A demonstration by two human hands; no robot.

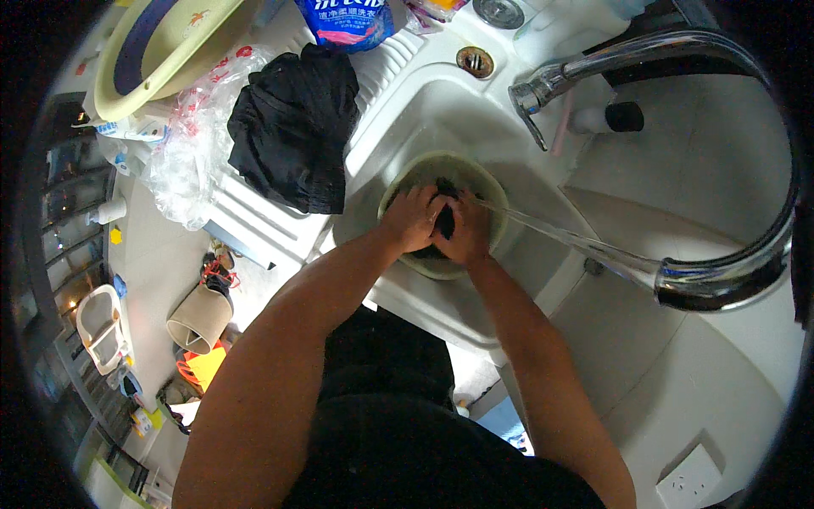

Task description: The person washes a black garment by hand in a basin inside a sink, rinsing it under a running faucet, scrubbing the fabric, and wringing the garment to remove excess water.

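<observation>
A round pale green basin [499, 184] stands in the white sink [420, 102], with dark cloth [447, 223] inside it. Both my hands are in the basin, side by side with fingertips close together. My left hand [416, 216] grips the dark cloth from the left, and my right hand [467, 226] grips it from the right. Part of the cloth shows between them; the rest is hidden under my hands. From the curved chrome faucet [718, 283] at the right, a stream of water [572, 238] runs into the basin beside my right hand.
A bundled black garment [299, 133] lies on the ribbed drainboard [261, 219], next to a clear plastic bag [191, 159]. Behind are a blue detergent pouch [350, 25] and a pale yellow basin [159, 92]. The faucet lever [531, 114] rises at the sink's back rim.
</observation>
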